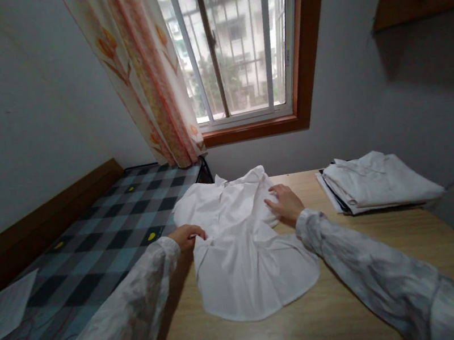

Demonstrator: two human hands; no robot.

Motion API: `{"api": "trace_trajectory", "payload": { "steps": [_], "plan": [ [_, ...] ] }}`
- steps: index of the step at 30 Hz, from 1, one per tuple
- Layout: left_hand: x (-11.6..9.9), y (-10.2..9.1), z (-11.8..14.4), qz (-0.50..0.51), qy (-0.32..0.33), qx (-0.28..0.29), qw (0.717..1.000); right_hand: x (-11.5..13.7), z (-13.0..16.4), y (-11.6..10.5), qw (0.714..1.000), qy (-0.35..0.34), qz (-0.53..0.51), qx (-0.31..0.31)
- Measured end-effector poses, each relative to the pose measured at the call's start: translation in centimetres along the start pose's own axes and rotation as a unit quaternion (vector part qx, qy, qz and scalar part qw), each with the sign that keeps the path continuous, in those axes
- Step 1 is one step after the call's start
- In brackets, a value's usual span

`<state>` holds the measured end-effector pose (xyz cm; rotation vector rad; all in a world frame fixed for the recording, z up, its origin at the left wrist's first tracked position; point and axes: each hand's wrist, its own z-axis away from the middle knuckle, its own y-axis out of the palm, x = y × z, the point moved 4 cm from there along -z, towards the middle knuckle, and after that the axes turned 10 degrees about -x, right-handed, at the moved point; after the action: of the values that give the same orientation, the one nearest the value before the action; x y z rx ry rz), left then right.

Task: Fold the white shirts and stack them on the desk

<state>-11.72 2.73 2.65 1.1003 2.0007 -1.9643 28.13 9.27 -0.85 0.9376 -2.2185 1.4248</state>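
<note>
Head view looks down on a white shirt spread on a wooden table at the centre of the frame, its rounded hem toward the lower edge and its collar end bunched up toward the window. At centre left, the left hand sits at the shirt's left edge with its fingers curled closed, pinching a fold of the white cloth. Just right of centre, the right hand lies on the crumpled upper part of the shirt, fingers bent over a raised fold and pressing into it; whether it truly grips the fabric or only rests on it I cannot tell. Both arms come up from the lower corners in pale mottled sleeves. To the right, well apart from the shirt, a stack of folded garments lies on the same table. Along the left side runs a bed with a checked cover, and a flowered curtain hangs at upper centre.
</note>
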Motion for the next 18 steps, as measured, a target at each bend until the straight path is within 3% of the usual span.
{"api": "trace_trajectory", "payload": {
  "steps": [2,4,6,8,11,14,18],
  "plan": [
    [0.5,0.0,0.0,0.031,-0.033,-0.013,0.999,-0.6,0.0,0.5,0.997,0.009,0.081,-0.018],
    [0.8,0.2,-0.5,0.02,-0.076,-0.07,0.994,0.0,0.6,2.0,0.994,-0.014,0.106,0.027],
    [0.8,0.7,-1.0,-0.02,-0.123,-0.134,0.983,1.8,1.6,3.8,0.992,-0.068,0.081,0.062],
    [0.4,1.7,-1.2,-0.061,-0.159,-0.155,0.973,4.3,2.5,5.3,0.988,-0.127,0.034,0.078],
    [-0.7,3.2,-0.9,-0.108,-0.192,-0.121,0.968,7.7,3.5,7.6,0.978,-0.184,-0.008,0.1],
    [-2.3,4.0,-0.4,-0.14,-0.185,-0.076,0.97,10.3,3.8,9.5,0.968,-0.216,-0.027,0.123],
    [-3.7,4.4,0.1,-0.205,-0.179,-0.032,0.962,11.4,3.1,9.8,0.956,-0.256,-0.051,0.13]
  ]
}}
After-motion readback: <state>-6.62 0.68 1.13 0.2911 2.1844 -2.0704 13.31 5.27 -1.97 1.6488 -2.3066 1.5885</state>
